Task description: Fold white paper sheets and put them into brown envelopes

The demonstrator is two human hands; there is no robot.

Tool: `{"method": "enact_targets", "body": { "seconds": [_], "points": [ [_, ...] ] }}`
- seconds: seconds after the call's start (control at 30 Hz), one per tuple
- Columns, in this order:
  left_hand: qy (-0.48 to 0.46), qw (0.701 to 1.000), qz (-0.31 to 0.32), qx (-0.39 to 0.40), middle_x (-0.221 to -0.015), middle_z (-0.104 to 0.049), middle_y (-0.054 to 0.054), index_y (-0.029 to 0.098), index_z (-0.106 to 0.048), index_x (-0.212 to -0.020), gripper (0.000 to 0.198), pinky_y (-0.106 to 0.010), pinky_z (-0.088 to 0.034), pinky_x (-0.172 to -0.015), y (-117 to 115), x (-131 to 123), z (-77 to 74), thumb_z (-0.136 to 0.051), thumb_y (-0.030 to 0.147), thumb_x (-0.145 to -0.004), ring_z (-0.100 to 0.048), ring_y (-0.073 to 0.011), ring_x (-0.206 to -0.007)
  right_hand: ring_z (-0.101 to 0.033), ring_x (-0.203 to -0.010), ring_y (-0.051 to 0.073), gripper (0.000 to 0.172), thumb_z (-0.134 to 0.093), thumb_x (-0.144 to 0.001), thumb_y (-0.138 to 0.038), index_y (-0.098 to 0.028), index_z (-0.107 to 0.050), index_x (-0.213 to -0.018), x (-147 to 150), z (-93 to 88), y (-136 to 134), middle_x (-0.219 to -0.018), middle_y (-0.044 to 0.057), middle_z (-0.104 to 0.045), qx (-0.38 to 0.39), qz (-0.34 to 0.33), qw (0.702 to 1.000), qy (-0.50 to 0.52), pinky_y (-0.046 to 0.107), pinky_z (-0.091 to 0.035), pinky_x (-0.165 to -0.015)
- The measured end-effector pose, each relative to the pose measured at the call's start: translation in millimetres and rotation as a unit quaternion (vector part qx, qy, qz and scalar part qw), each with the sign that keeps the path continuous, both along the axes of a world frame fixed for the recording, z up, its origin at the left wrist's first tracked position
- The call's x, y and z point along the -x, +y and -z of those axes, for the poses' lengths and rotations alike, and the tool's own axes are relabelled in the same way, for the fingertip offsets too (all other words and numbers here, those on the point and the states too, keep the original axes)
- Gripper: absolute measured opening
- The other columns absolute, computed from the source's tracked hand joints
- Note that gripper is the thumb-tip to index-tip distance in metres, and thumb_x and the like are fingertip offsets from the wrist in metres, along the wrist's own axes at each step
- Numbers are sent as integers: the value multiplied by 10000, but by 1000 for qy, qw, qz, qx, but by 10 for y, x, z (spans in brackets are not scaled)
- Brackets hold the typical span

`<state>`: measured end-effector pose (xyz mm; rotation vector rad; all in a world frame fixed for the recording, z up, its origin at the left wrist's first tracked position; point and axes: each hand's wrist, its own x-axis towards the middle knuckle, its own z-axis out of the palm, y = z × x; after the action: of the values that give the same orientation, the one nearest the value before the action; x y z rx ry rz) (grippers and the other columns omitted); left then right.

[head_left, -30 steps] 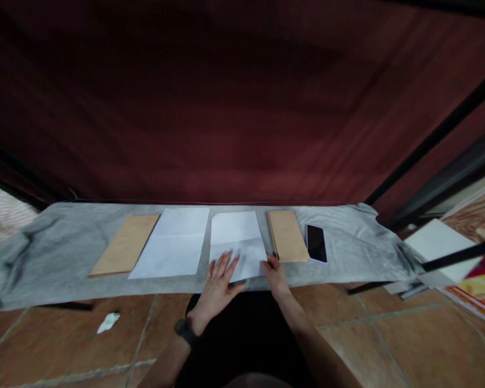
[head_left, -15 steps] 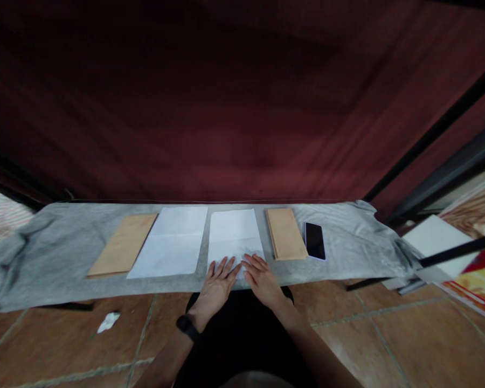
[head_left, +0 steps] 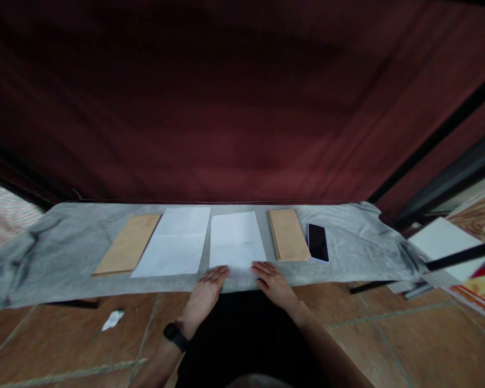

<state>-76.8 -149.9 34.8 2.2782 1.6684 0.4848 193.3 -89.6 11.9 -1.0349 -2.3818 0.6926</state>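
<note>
A white sheet of paper (head_left: 237, 237) lies on the grey cloth in front of me, with a faint crease across it. At its near left corner rests my left hand (head_left: 208, 285), fingers stretched out close together, a dark band on the wrist. My right hand (head_left: 274, 284) lies at the near right corner, its fingers also extended and its thumb pointing inward. Both hands touch the near edge, which they partly hide. A second, larger white sheet (head_left: 175, 245) with a crosswise crease lies to the left.
Brown envelopes (head_left: 127, 245) lie at the left, and more brown envelopes (head_left: 290, 235) at the right beside a phone (head_left: 318, 242). The grey cloth (head_left: 355, 242) covers a narrow table before a dark red curtain (head_left: 234, 134). A crumpled white scrap (head_left: 113, 319) is on the tiled floor.
My hands have moved apart, from the middle of the sheet's near part out to its two near corners. Their spread fingers have come closer together. The view has shifted slightly.
</note>
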Motion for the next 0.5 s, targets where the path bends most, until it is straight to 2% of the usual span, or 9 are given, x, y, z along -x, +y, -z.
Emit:
{"method": "enact_targets", "body": {
  "seconds": [0.13, 0.23, 0.37, 0.5],
  "points": [
    [-24, 999, 34, 5, -1338, -638, -28, 266, -633, -1271, 499, -419, -437, -1114, -133, 61, -73, -381, 56, -895, -571, -180, -1260, -555, -1272, 183, 508, -499, -831, -5, -288, -687, -1208, -171, 9, 0, -1305, 21, -657, 37, 20, 997, 66, 458, -396, -1138],
    [-53, 998, 35, 2, -1329, -645, -20, 295, -644, -1261, 439, -414, -453, -1103, -193, 151, -88, -434, 125, -915, -574, -183, -1257, -586, -1234, 199, 457, -531, -833, -26, -300, -718, -1148, -251, -3, -13, -1253, 18, -687, 58, 39, 993, 91, 497, -374, -1146],
    [-115, 993, -19, -10, -1411, -578, -35, 300, -590, -1330, 500, -451, -420, -1128, -141, 269, -49, -545, 161, -852, -508, -206, -1328, -651, -1126, 208, 309, -554, -917, -167, -326, -730, -1113, -260, -25, -14, -1144, -1, -736, 87, 42, 987, 132, 480, -409, -1113],
    [-177, 982, -69, 14, -1305, -657, -57, 253, -706, -1151, 375, -455, -449, -1098, -59, 333, 16, -474, 168, -868, -574, -212, -1257, -647, -1126, 201, 313, -534, -930, -189, -337, -717, -1137, -248, 20, -41, -1133, -8, -737, 89, 50, 984, 149, 472, -400, -1117]
  ]
}}
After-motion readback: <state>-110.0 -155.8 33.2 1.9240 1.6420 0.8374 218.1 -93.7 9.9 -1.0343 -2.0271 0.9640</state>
